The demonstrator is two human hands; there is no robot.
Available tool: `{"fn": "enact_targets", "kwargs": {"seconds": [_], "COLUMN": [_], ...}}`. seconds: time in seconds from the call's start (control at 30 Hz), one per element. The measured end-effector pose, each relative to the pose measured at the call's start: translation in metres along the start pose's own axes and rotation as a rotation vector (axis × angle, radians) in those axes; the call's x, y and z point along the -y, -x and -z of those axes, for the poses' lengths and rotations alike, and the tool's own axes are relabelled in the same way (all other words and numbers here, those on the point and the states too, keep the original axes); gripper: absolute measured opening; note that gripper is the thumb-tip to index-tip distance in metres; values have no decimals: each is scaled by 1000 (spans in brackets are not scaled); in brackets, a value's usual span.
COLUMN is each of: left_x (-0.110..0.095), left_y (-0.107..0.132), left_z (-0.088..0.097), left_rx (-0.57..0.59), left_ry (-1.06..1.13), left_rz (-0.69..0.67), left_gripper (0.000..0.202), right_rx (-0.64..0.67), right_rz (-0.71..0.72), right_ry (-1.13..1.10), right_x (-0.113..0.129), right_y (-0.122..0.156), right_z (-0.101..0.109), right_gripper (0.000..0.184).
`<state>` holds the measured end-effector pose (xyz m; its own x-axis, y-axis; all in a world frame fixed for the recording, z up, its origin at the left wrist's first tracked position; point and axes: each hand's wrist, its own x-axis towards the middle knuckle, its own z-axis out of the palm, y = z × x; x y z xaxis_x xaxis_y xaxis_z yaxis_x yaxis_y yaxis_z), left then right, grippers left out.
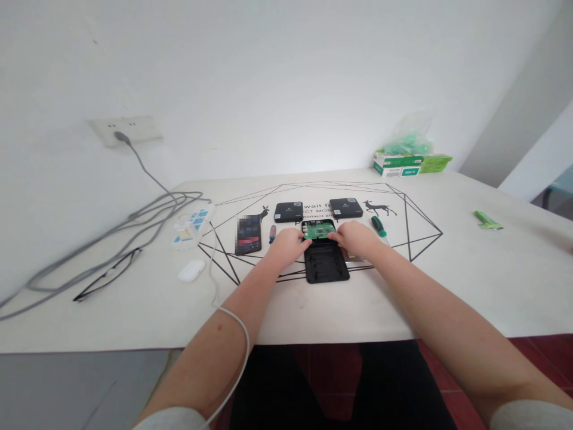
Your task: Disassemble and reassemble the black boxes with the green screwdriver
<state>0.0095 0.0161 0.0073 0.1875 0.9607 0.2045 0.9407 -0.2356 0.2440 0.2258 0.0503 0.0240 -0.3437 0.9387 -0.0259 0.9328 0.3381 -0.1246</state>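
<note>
Left hand (289, 246) and right hand (356, 237) grip 1 green circuit board (319, 230), fingers closed at its ends, at the far part of 1 opened black case (326, 266); beyond lie 2 black boxes (289, 211).

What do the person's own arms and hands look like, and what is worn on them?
The left hand and right hand wear no gloves, and no watch or bracelet shows on either wrist. Both forearms are bare; a pale grey sleeve edge shows near each elbow, left and right. A thin white cable crosses the left forearm.
</note>
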Motion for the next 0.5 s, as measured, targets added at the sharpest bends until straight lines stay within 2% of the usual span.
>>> {"fn": "enact_targets", "kwargs": {"seconds": [0.2,0.5], "left_x": [1,4], "left_y": [1,-2], "left_z": [0,-3], "left_rx": [3,4], "left_ry": [14,7], "left_rz": [-24,-23], "left_gripper": [31,29], "right_rx": [-12,-15], "right_rz": [-2,-4], "right_ry": [4,48], "right_x": [0,6], "right_y": [0,3], "right_z": [0,4], "right_gripper": [57,51]}}
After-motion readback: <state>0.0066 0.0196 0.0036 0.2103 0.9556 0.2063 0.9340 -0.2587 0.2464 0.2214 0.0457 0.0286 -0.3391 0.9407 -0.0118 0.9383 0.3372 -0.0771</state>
